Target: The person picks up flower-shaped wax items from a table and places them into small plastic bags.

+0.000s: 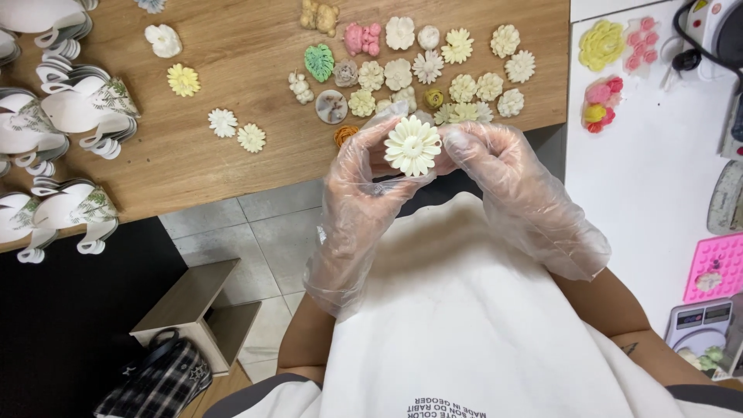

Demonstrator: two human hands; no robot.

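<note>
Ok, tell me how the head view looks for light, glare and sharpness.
Head view: even, bright light with soft shadows; the white flower between the gloved left hand and right hand is sharp; the clear gloves show mild sheen; the white counter looks nearly washed out.

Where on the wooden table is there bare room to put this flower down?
Bare wood lies on the wooden table between the yellow flower and the green leaf piece, and along the front edge. The flower cluster is crowded.
</note>
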